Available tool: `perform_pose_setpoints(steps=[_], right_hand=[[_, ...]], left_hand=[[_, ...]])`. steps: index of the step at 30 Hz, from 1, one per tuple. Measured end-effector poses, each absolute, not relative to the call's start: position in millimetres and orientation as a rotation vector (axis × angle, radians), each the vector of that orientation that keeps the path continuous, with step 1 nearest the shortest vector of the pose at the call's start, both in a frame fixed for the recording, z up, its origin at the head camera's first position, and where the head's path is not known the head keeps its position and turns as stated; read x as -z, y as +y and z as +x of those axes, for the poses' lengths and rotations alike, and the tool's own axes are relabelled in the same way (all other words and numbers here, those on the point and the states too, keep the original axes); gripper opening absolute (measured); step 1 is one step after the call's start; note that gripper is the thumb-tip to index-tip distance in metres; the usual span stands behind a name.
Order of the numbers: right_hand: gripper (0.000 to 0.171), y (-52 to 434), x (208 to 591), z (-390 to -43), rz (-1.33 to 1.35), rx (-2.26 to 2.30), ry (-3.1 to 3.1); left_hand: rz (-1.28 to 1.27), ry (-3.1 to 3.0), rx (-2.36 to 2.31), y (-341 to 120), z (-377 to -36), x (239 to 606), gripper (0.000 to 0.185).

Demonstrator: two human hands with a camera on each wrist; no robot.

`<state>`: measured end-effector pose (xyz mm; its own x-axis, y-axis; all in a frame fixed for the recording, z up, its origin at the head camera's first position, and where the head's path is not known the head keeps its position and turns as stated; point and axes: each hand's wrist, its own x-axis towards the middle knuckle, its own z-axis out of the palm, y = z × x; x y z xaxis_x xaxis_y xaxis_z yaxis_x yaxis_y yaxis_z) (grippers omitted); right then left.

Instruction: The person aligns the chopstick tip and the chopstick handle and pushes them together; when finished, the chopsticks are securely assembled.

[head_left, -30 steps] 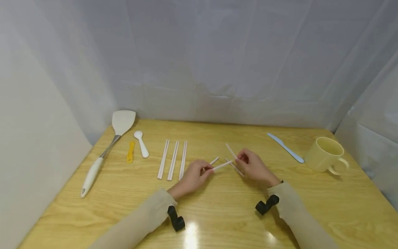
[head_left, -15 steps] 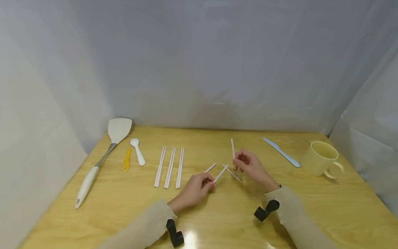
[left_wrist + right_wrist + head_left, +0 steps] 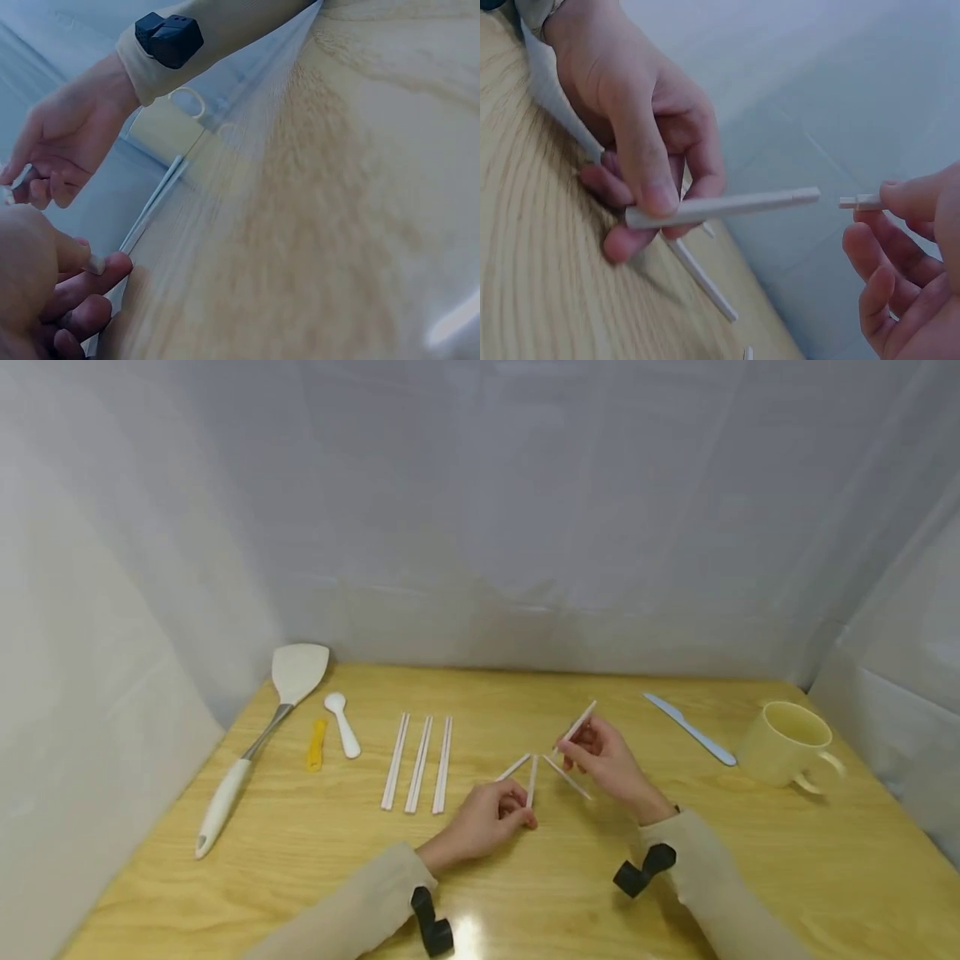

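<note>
My left hand (image 3: 520, 812) pinches one end of a white chopstick (image 3: 532, 781) between thumb and fingers; the stick points away from me. A second white chopstick (image 3: 579, 723) is pinched in my right hand (image 3: 567, 752), its far end slanting up to the right. In the right wrist view the left hand's stick (image 3: 720, 208) lies level, almost end to end with the stub (image 3: 859, 202) held in the right hand (image 3: 889, 225). Two more chopsticks lie loose on the wooden table (image 3: 525, 893), one (image 3: 513, 767) by the left hand and one (image 3: 567, 777) under the right hand.
Three chopsticks (image 3: 418, 764) lie side by side left of the hands. Farther left are a white spatula (image 3: 292, 672), a white spoon (image 3: 342, 725) and a small yellow piece (image 3: 316, 745). A blue knife (image 3: 690, 728) and a cream mug (image 3: 787, 745) sit at the right. White sheeting walls the table.
The left hand has swung its chopstick from pointing right to pointing away. The right hand has tipped its chopstick from leaning left, through upright, to leaning right.
</note>
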<state>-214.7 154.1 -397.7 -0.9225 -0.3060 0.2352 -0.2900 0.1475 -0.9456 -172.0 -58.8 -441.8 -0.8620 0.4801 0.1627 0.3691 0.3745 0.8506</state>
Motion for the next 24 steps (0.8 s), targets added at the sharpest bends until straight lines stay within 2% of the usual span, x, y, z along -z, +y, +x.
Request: perform_pose_setpoints(steps=[8,24], right_hand=[[0.014,139,391,-218,-0.695,1.970,2.357],[0.010,142,391,-220,-0.677,1.958,2.358]], left_hand=[[0.820,2.529,-1.524,-58,-170,444,0.007],[0.897,2.569,-1.496,-58,-172,443,0.007]])
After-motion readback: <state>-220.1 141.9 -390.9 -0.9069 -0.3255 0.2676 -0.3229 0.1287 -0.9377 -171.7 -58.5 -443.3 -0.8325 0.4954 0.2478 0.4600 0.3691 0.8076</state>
